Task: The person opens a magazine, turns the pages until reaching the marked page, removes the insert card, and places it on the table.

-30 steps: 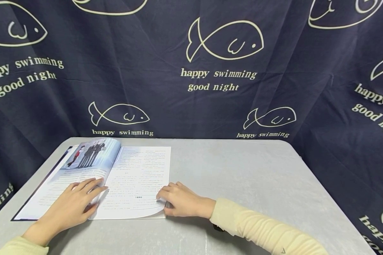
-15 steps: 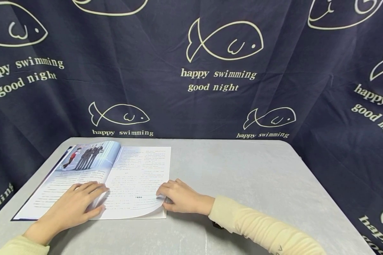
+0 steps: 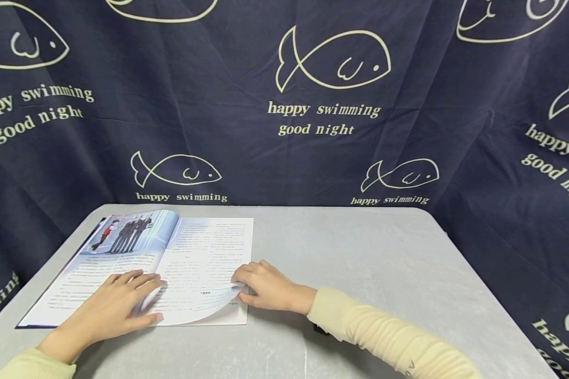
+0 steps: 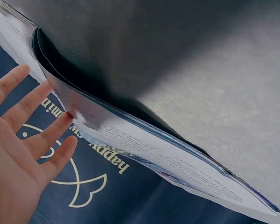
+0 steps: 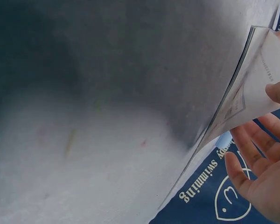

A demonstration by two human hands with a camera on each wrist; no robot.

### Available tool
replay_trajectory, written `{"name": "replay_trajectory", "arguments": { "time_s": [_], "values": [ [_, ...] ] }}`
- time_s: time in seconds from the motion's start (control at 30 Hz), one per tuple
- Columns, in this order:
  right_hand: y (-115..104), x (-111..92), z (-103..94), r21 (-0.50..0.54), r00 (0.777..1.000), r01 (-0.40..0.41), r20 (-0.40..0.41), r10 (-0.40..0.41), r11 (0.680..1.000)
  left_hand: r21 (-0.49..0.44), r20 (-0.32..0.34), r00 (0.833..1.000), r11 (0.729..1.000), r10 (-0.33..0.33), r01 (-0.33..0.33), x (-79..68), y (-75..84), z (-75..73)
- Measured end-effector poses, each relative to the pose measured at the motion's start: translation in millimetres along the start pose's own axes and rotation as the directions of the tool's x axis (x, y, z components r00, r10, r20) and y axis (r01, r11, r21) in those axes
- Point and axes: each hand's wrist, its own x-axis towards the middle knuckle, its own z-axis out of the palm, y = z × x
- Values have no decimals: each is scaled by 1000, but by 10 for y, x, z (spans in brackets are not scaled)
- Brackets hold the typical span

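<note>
An open magazine [image 3: 208, 247] lies on the left part of the table, a picture of dark-suited figures on its left page. My left hand [image 3: 104, 308] rests with spread fingers on the magazine near its spine, thumb by the front edge. In the left wrist view the fingers [image 4: 57, 131] are straight against the pages. My right hand [image 3: 270, 288] pinches the right-hand page [image 3: 208, 305] near its lower outer corner. That corner curls up, showing part of the sheet beneath. The right wrist view shows the thumb [image 5: 277, 92] on the page's underside and fingers on its other face.
The grey table [image 3: 351, 263] extends to the right of the magazine. A dark blue cloth [image 3: 332, 168] with fish drawings and lettering hangs behind and at both sides. Something small and black [image 3: 320, 330] shows under the right sleeve.
My right hand has risen slightly, lifting the page corner further from the sheet below. My left hand has slid a little to the right, and the left pages lie flatter.
</note>
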Motion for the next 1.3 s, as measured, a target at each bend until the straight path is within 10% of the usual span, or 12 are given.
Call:
{"name": "replay_trajectory", "arguments": {
  "time_s": [1.3],
  "values": [
    [13,130,-61,83,989,-77,-120,87,994,11,58,998,1000,-23,22,10,96,-17]
  ]
}}
